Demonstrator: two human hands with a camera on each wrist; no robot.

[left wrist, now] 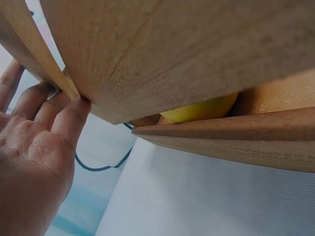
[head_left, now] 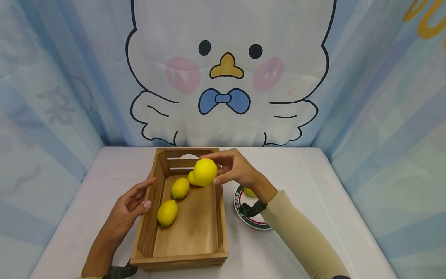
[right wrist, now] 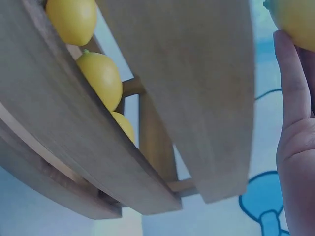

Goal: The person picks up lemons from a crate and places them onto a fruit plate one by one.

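Note:
My right hand (head_left: 237, 167) pinches a yellow lemon (head_left: 205, 172) above the far right part of a slatted wooden crate (head_left: 189, 260). In the right wrist view that held lemon (right wrist: 298, 22) shows at the top right corner, against a finger. Inside the crate lie a near lemon (head_left: 167, 213), a middle lemon (head_left: 180, 188) and a far lemon (head_left: 191, 178) partly hidden by the held one. With its fingertips at the crate's left wall, my left hand (head_left: 129, 207) rests on the outside; the left wrist view shows its fingers (left wrist: 71, 120) touching a slat.
Right of the crate stands a white plate (head_left: 256, 224) with a green patterned rim, partly covered by my right wrist. Another lemon (head_left: 249, 192) lies on it. The white-covered table (head_left: 296, 166) meets printed curtains at the back and both sides.

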